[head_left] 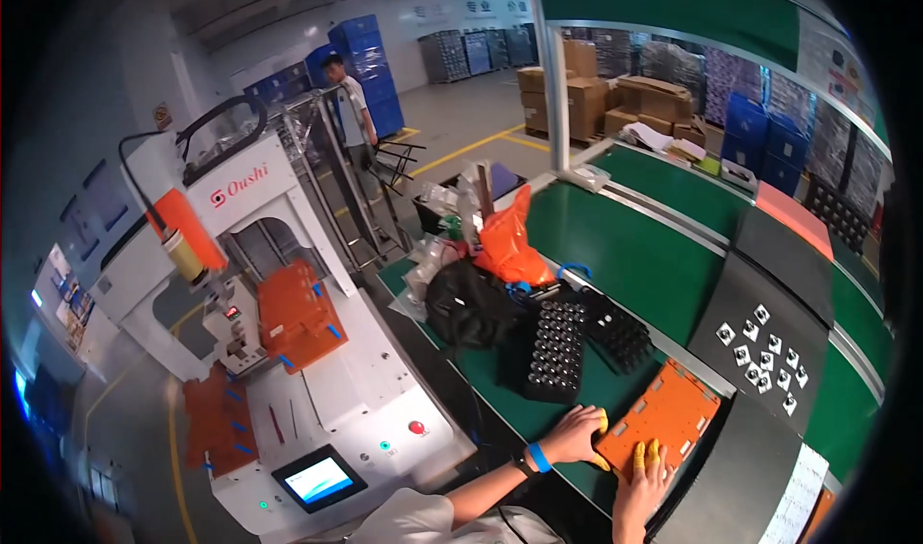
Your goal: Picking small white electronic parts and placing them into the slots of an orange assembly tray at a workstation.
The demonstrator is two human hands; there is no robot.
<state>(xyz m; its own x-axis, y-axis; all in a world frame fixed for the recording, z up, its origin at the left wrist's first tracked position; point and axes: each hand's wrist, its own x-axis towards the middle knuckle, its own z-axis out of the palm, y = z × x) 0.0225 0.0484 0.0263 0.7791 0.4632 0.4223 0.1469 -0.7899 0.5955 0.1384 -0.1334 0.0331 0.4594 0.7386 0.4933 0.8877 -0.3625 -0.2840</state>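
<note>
A flat orange plate with rows of small slots lies at the front right of the green workbench. My left hand is at its left edge, thumb and fingers closed against the side and near corner. My right hand lies over the near edge, its fingers stretched out flat on the top face. Yellow covers sit on some fingertips of both hands. Beyond the plate stand a black tray with rows of round pockets and a second black tray.
To the left stands a white bench machine with a lit screen and orange plates. Small white pieces lie on a dark sheet at right. An orange bag and black bag lie farther back. A person stands beyond.
</note>
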